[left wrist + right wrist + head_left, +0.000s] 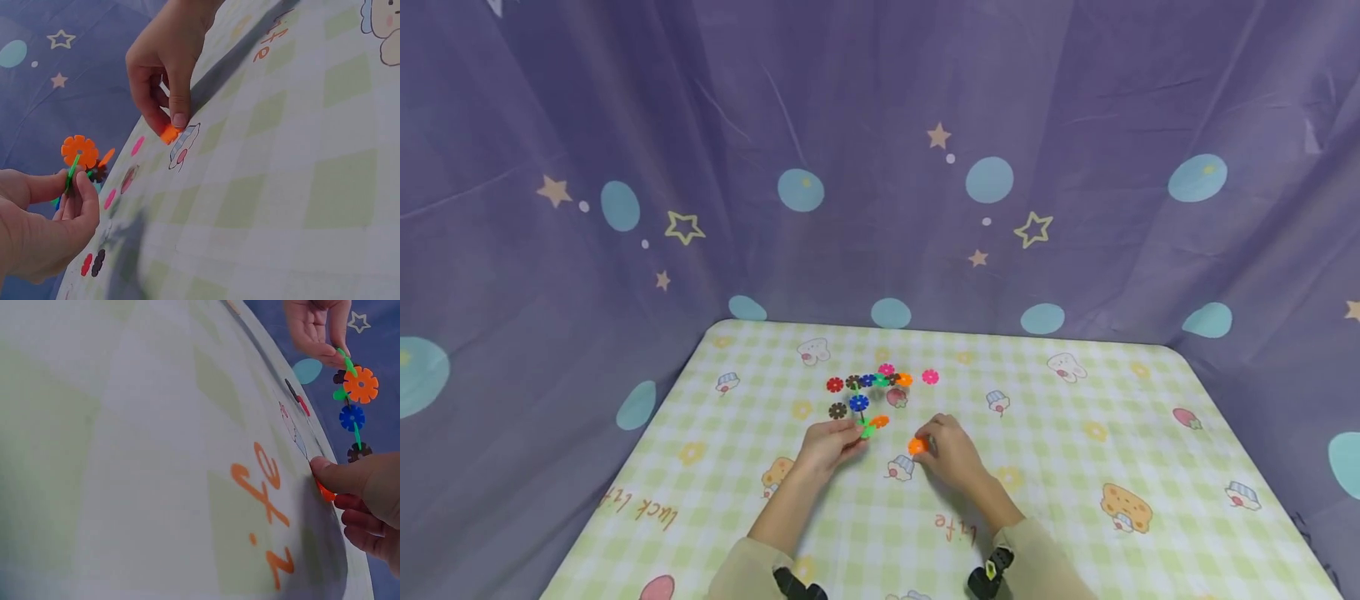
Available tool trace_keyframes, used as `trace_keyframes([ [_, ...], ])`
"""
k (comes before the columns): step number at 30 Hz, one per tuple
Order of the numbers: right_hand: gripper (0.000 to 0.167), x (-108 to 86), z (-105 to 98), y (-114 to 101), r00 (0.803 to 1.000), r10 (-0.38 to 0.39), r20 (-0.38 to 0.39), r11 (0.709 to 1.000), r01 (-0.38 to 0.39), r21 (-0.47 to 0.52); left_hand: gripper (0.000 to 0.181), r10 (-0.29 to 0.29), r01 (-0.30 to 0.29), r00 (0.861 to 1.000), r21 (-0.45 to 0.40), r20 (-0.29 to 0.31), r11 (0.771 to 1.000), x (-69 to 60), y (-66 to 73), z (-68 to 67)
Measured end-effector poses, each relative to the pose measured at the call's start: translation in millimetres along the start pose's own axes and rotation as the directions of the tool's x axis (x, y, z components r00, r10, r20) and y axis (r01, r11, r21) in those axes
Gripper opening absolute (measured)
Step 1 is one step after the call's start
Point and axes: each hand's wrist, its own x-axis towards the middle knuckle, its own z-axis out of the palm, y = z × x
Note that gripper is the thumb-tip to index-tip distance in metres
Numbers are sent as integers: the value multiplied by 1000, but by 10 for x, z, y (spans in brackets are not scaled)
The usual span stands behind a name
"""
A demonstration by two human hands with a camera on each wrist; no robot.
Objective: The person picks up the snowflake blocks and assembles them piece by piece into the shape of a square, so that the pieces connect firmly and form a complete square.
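Grip: left hand [829, 450] and right hand [950, 450] both pinching

Head view: left pinches a green disc [867, 429] of a linked cluster [859, 403]; right pinches a loose orange disc [917, 446] near the tabletop [1045, 542].

Left wrist view: that green disc seems to bear the cluster, so a twist might pop a joint.

Right wrist view: fingers partly hide the loose orange disc; uneven pressure might flick it away.

Green disc [73, 171] was partly covered by left hand [53, 224], cut off at left wrist view's edge. Orange disc [326, 493] was partly hidden behind right hand [373, 495]. Table [1045, 442] and sleeves [1047, 565] overran head view.
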Motion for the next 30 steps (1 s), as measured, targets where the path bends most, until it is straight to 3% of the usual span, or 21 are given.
trace_keyframes([
  [2,18,16,-10,-6,996,85,1,989,-84,124,44,-3,3,1000,-8,8,1000,9,5,2],
  [4,14,37,-27,-14,978,206,24,941,-205,270,44,-16,16,1000,-18,6,1000,23,5,9],
  [7,8,67,-53,-22,916,388,99,796,-387,465,43,-29,29,1000,-18,2,999,35,-5,19],
  [9,10,83,-65,-23,869,469,158,704,-476,526,41,-39,39,999,-20,-12,999,38,-14,25],
  [12,16,99,-70,-31,824,518,231,607,-544,579,37,-37,37,999,-24,-30,999,37,-31,27],
  [20,25,139,-84,-115,760,538,364,372,-602,707,41,-11,11,1000,-19,7,1000,6,-40,49],
  [24,26,152,-84,-170,753,557,350,325,-586,742,40,-13,13,1000,-19,23,1000,3,-49,67],
  [30,26,142,-66,-188,736,585,341,314,-593,741,37,-22,22,999,-28,26,999,-3,-48,88],
])
